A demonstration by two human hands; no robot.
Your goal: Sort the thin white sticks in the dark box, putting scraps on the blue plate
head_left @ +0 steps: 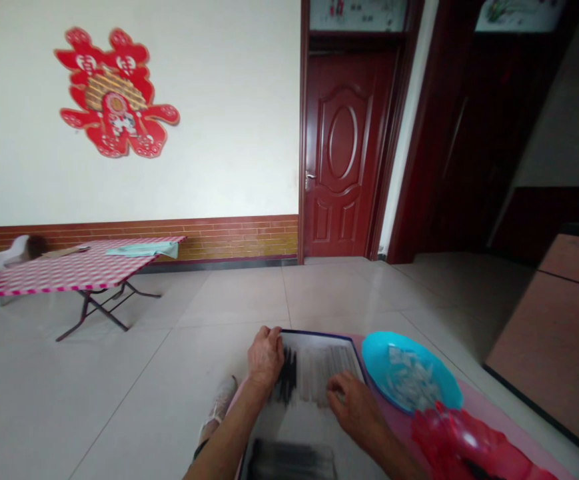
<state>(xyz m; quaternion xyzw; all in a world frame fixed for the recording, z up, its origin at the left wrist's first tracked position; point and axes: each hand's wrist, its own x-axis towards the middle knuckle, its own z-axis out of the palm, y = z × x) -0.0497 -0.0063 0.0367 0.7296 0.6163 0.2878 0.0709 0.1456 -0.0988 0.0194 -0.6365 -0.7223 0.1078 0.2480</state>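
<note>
Left hand holds top edge of dark-framed board; right hand rests on black strands on board, grip unclear; blue bowl just right of board.

Black marks at board bottom blurred, cut off; pale bits in blue bowl too small to tell.

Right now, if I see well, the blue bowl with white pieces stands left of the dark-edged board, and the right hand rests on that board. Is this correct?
Not quite: the blue bowl stands right of the dark-edged board, not left of it, as the head view shows. The white pieces are in it, and the right hand does rest on that board.
</note>
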